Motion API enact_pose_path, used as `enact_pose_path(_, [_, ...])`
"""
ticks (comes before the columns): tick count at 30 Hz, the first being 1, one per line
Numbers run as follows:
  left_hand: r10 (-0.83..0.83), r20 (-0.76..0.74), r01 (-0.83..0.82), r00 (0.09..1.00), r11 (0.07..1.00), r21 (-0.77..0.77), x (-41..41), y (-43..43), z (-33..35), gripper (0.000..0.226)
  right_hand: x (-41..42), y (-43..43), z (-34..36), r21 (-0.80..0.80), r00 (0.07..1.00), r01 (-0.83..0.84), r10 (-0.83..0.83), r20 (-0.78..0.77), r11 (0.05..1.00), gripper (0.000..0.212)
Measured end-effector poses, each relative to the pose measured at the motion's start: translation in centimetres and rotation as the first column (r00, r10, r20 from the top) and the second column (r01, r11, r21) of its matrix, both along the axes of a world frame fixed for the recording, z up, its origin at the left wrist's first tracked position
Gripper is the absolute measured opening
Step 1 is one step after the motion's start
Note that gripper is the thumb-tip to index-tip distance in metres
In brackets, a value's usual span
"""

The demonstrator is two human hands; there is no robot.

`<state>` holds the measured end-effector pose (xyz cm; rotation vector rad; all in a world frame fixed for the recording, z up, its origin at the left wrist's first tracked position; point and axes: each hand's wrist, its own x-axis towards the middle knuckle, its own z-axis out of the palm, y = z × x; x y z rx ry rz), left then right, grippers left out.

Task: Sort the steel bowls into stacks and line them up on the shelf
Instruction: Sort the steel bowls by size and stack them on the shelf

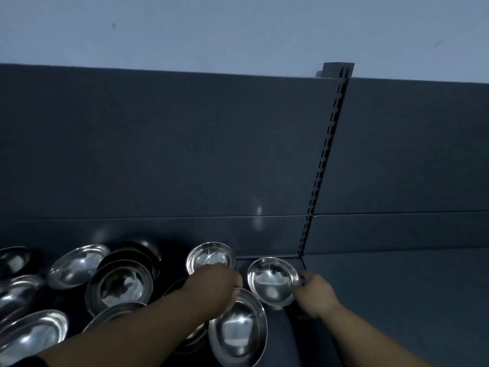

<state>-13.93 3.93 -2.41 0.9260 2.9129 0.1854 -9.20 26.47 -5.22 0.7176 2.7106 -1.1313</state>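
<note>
No readable text

Neither the steel bowls point(274, 280), the dark shelf point(397, 287) nor its back panel point(185, 144) carries legible lettering.

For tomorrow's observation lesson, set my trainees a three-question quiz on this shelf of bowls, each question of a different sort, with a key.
1. True or false: the right hand grips the rim of a steel bowl.
2. Where do most of the loose bowls lie? A: left of the left hand; B: right of the right hand; C: on the floor.
3. Fill in: the gripped bowl's open side faces ___.
Key: 1 true; 2 A; 3 up.
</note>
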Motion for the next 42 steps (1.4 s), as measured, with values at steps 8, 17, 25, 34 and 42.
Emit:
enact_pose_path(8, [0.204,0.085,-0.219,0.975,0.945,0.244,-0.2,2.3,0.6,0.017,-0.7,5.0,3.0,-0.22,0.957,0.17,-0.214,-0.198,0.961,0.021])
enact_pose_path(17, [0.474,0.186,-0.509,0.861,0.809,0.294,1.4,5.2,-2.1,0.024,0.5,7.1,4.6,-0.386,0.964,-0.048,-0.058,-0.259,0.921,0.014])
enact_pose_path(25, [0.494,0.138,-0.511,0.858,0.796,0.325,2.8,5.0,-2.2,0.034,0.5,6.2,4.0,-0.37,0.96,-0.189,0.091,-0.266,0.91,0.017])
enact_pose_path(34, [0.47,-0.174,-0.419,0.865,0.869,0.263,3.3,-0.5,0.7,0.039,-0.5,4.1,3.3,-0.217,0.93,-0.289,0.219,-0.296,0.932,0.01])
enact_pose_path(42, [0.473,-0.119,-0.482,0.873,0.874,-0.066,2.1,-4.6,0.2,0.042,-1.2,2.7,1.4,-0.181,0.946,-0.251,0.201,-0.254,0.951,0.009])
